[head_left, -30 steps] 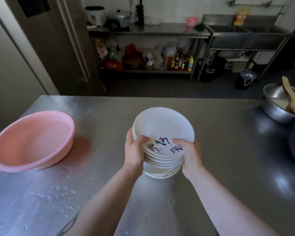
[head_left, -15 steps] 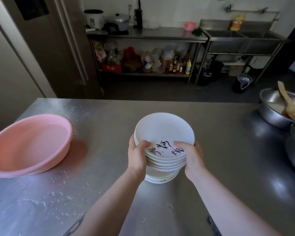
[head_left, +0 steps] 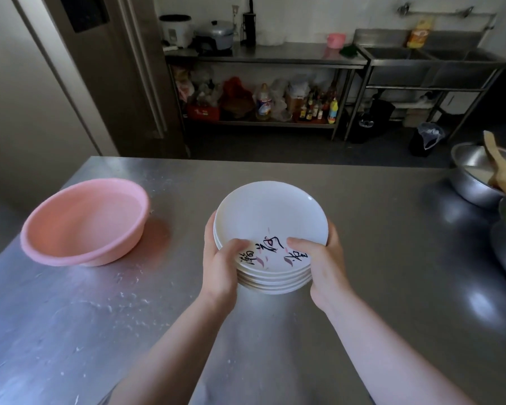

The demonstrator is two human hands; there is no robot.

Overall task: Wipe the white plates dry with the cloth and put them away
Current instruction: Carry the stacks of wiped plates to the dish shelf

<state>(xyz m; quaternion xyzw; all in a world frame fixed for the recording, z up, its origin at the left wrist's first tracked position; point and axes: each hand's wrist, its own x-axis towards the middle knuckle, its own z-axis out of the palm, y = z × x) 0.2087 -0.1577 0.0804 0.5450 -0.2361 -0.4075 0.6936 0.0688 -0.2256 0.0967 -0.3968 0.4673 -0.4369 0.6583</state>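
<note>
Both hands carry the plate stack over the counter

The left hand (head_left: 221, 266) and right hand (head_left: 323, 264) clamp the plates (head_left: 270, 223) by opposite edges, thumbs hooked over the top rim, just above the counter (head_left: 377, 229). Wet rims could slip (no cloth in sight); the tilted stack might slide apart.

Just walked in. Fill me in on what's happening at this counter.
A person holds a stack of white plates in both hands, left hand and right hand gripping opposite sides, thumbs on the top plate's painted rim. The stack is over the steel counter. A pink basin sits to the left. No cloth is visible.
</note>
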